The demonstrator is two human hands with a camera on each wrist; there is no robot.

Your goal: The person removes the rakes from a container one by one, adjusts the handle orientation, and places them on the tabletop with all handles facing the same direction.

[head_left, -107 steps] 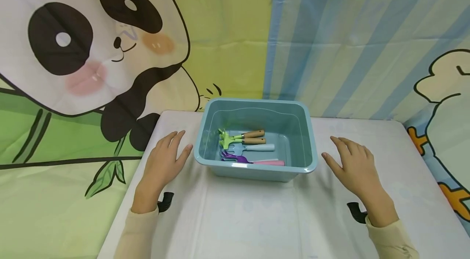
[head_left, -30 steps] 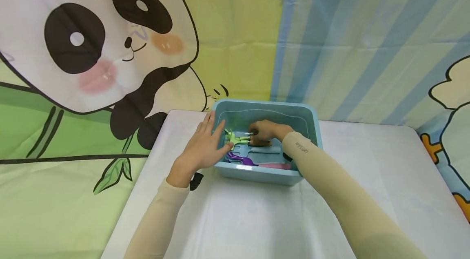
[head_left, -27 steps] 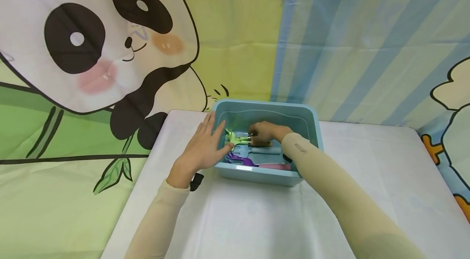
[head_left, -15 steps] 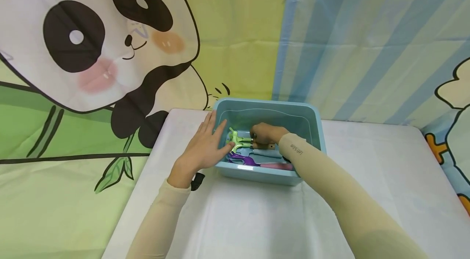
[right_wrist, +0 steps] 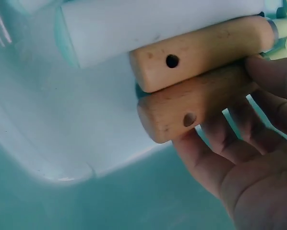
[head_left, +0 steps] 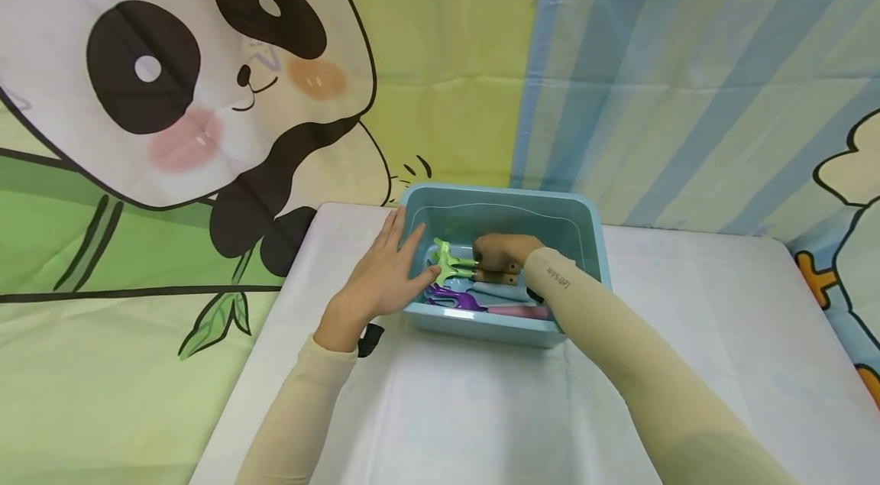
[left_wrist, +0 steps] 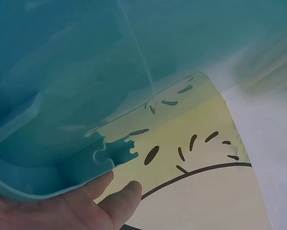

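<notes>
A pale blue plastic bin [head_left: 591,240] holds several small garden tools. My right hand [head_left: 502,250] is inside it, thumb and fingers around the wooden handle [right_wrist: 196,103] of the farther green hand rake [head_left: 443,250]. A second green hand rake [head_left: 450,273] lies right beside it, its wooden handle [right_wrist: 201,53] against the first. Nearer the front are a light blue fork [head_left: 498,291] and a purple tool [head_left: 461,300] with a pink handle [head_left: 519,312]. With fingers straight and spread, my left hand [head_left: 378,275] touches the bin's left rim.
The bin stands toward the back of a white-covered table [head_left: 474,409]. Behind it hangs a cloth backdrop [head_left: 447,50] printed with a panda and stripes. A black wrist-worn piece [head_left: 370,340] shows beside the left wrist.
Both hands have come from beside the bin: the left onto its rim, the right inside onto a wooden handle. Over the last second the green hand rakes shifted slightly rightward with the right hand.
</notes>
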